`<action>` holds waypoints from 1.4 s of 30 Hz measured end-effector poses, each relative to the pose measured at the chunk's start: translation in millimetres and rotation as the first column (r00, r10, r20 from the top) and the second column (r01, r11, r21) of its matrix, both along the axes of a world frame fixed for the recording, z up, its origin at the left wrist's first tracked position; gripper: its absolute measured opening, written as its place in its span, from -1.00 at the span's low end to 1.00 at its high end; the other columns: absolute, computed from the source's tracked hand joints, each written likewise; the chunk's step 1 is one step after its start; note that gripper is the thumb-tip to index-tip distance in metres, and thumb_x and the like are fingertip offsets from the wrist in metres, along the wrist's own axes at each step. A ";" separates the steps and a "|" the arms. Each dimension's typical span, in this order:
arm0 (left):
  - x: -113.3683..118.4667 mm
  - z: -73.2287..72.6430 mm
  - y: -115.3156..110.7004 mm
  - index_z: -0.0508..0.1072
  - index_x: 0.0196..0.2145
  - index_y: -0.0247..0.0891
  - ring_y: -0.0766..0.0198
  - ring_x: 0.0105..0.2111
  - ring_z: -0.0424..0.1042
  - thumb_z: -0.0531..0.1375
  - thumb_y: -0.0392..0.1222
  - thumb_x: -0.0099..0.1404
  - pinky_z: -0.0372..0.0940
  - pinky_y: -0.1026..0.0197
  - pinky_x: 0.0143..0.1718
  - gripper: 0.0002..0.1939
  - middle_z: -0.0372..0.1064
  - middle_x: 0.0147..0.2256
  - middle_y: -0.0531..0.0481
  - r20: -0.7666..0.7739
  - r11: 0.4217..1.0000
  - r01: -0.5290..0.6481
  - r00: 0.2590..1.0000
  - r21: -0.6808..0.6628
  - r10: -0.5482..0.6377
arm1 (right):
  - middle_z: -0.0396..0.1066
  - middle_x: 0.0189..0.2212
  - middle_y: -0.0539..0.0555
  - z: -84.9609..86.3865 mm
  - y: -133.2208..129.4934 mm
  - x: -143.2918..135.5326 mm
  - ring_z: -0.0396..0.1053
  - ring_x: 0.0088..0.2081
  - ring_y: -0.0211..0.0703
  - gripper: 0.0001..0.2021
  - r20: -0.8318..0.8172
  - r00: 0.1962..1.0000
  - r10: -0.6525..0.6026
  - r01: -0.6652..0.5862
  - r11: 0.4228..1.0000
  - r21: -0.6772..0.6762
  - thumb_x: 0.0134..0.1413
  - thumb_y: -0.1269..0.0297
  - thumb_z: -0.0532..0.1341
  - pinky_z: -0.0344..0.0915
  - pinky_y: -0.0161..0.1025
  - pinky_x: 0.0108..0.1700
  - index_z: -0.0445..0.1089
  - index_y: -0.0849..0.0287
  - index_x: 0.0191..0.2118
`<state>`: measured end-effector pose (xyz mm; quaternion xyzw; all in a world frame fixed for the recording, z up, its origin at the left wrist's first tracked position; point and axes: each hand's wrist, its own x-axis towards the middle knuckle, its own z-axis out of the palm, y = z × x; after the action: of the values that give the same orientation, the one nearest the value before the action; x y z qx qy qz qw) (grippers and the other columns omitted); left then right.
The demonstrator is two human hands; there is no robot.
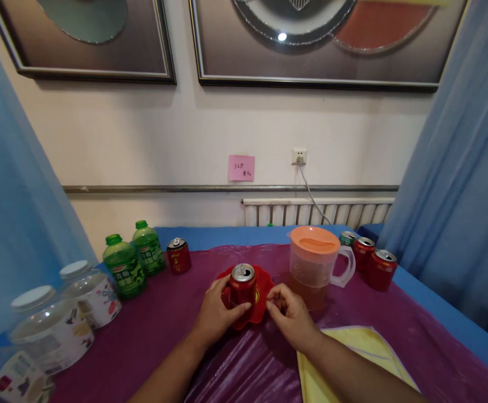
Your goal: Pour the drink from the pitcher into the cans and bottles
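Observation:
A red drink can (243,284) with its top opened stands upright on a red scallop-edged plate (256,313). My left hand (216,309) is wrapped around the can's left side, the thumb across its lower front. At the plate's right edge is my right hand (291,314), fingers curled and thumb close to the index finger. Whether anything is between those fingertips, or whether they grip the rim, I cannot tell. Just behind my right hand stands a clear pitcher (311,274) with an orange lid and amber liquid inside.
Green bottles (124,267), another red can (178,256) and clear white-lidded jars (51,330) line the left. Several cans (381,270) stand at the back right. A yellow cloth (365,352) lies under my right forearm on the purple sheet (155,336). Blue curtains (449,168) hang at both sides.

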<state>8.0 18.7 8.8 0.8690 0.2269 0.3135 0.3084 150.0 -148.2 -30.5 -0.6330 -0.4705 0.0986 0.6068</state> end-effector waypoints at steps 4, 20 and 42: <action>0.4 1.9 -2.4 0.50 0.03 -0.22 -0.10 0.01 0.50 0.44 -0.01 -0.05 0.36 -0.15 0.09 -0.34 0.52 -0.01 -0.18 -0.020 1.000 0.000 1.000 0.018 0.001 | 0.38 -0.49 -0.07 3.0 -1.8 -0.6 0.30 -0.48 -0.26 -0.94 -0.028 0.999 -0.021 0.021 1.000 -0.002 0.16 0.27 0.22 0.21 -0.33 -0.41 0.38 0.12 -0.27; -3.5 1.8 9.7 0.43 0.08 -0.28 -0.10 0.00 0.51 0.41 0.10 -0.02 0.39 -0.14 0.07 -0.25 0.51 0.02 -0.23 0.016 0.989 -0.150 0.989 0.009 0.149 | 0.41 -0.47 -0.06 0.6 -1.5 -0.7 0.32 -0.47 -0.26 -0.94 -0.087 0.996 -0.009 0.008 1.000 -0.013 0.16 0.28 0.23 0.23 -0.33 -0.39 0.39 0.13 -0.27; -9.3 11.6 -40.9 0.37 0.20 -0.12 -0.16 0.14 0.35 0.43 0.15 0.02 0.26 -0.17 0.21 -0.18 0.38 0.15 -0.21 -0.059 0.970 0.241 0.968 -0.025 -0.242 | 0.37 0.16 0.21 14.6 -16.7 -11.4 0.34 0.17 0.12 -0.25 0.051 0.993 0.109 -0.114 0.990 0.089 0.00 0.05 0.43 0.26 0.06 0.23 0.20 0.07 0.28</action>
<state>-1.2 -22.3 20.4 0.8967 0.1314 0.2446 0.3447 138.5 -164.9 -15.9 -0.5792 -0.5230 0.0962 0.6179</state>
